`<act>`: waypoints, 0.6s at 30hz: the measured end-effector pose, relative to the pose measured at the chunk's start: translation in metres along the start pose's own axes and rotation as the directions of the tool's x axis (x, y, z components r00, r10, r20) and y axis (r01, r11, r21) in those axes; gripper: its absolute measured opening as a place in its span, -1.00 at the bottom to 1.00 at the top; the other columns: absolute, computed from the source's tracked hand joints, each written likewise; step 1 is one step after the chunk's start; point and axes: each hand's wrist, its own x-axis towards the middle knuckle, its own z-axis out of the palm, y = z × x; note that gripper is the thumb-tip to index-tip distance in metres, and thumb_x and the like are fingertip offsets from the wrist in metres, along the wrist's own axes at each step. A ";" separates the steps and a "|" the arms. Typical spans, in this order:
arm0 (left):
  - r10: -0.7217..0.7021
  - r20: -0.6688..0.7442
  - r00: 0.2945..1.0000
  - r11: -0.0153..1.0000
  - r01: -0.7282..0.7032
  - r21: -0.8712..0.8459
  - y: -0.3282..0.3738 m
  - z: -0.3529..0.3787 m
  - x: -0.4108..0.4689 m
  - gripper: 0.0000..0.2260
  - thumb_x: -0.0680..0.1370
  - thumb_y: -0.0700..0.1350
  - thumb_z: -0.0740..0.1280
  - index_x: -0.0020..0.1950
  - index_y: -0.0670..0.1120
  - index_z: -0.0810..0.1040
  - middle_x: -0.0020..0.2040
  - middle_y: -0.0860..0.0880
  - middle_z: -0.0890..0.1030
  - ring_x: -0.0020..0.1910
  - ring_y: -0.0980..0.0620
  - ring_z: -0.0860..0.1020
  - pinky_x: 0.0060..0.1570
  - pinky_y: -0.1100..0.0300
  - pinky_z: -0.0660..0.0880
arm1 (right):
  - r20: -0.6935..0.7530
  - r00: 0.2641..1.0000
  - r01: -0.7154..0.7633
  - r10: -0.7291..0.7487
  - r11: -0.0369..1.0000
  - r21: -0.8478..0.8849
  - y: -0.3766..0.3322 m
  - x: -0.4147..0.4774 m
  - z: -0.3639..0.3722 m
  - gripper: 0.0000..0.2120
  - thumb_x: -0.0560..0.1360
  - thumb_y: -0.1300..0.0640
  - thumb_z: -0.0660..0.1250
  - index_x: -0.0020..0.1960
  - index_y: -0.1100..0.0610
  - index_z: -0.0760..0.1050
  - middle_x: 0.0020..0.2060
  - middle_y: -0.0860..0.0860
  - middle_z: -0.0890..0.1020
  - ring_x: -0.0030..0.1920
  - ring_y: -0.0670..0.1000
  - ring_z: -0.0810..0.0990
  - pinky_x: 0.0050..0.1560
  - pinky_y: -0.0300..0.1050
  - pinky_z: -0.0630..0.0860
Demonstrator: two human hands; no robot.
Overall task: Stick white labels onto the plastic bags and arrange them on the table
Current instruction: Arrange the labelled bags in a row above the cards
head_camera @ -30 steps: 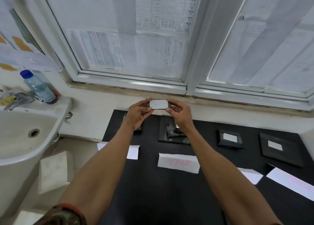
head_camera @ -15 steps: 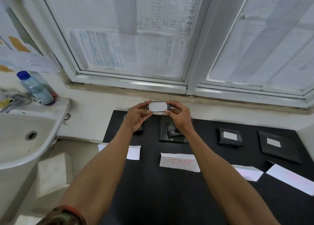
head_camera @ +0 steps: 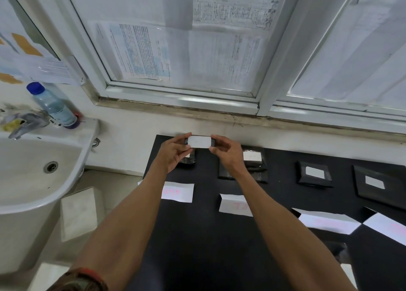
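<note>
A small dark plastic bag with a white label (head_camera: 199, 141) on its face is held up above the far edge of the black table (head_camera: 208, 235). My left hand (head_camera: 174, 152) pinches its left end and my right hand (head_camera: 228, 153) pinches its right end. Below them lie more dark bags: one partly hidden under my left hand (head_camera: 190, 160), one with a white label behind my right hand (head_camera: 252, 157), and two labelled bags further right (head_camera: 314, 176) (head_camera: 377, 184).
White paper slips with pink writing lie in a row nearer me (head_camera: 179, 191) (head_camera: 235, 205) (head_camera: 327, 221) (head_camera: 388, 227). A white sink (head_camera: 33, 176) with a blue-capped bottle (head_camera: 52, 106) stands at the left. A papered window and its sill run along the back.
The view has shifted slightly right; both hands keep holding the labelled bag at the same spot above the far table edge. A labelled bag behind my right hand now shows.
</note>
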 end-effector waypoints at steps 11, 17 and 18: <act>-0.163 -0.101 0.981 0.982 0.171 0.079 -0.037 -0.027 0.028 -0.59 0.50 -0.52 0.18 0.22 -0.20 0.57 0.26 -0.19 0.52 0.25 -0.19 0.51 0.10 0.11 0.57 | -0.166 0.971 -0.199 0.174 0.969 -0.145 0.069 -0.022 -0.023 -0.70 0.40 0.41 0.38 0.09 0.19 0.60 -0.08 0.08 0.65 -0.02 0.06 0.66 0.02 -0.24 0.60; -0.228 -0.085 0.970 0.965 0.236 0.112 -0.062 0.003 0.056 -0.60 0.52 -0.48 0.17 0.22 -0.14 0.59 0.22 -0.17 0.53 0.17 -0.11 0.54 0.04 0.12 0.56 | -0.427 0.900 -0.361 0.089 0.702 -0.614 0.084 -0.006 -0.085 -0.33 0.37 0.23 0.48 0.42 0.06 0.33 0.45 0.11 0.28 0.44 0.14 0.22 0.38 0.06 0.29; -0.243 -0.084 0.966 0.960 0.252 0.123 -0.067 0.010 0.062 -0.59 0.52 -0.48 0.17 0.23 -0.14 0.58 0.21 -0.16 0.54 0.15 -0.10 0.55 0.06 0.12 0.56 | -0.367 0.922 -0.361 0.123 0.614 -0.702 0.089 0.000 -0.095 -0.24 0.37 0.19 0.48 0.48 0.03 0.21 0.51 0.09 0.15 0.50 0.16 0.11 0.40 0.13 0.24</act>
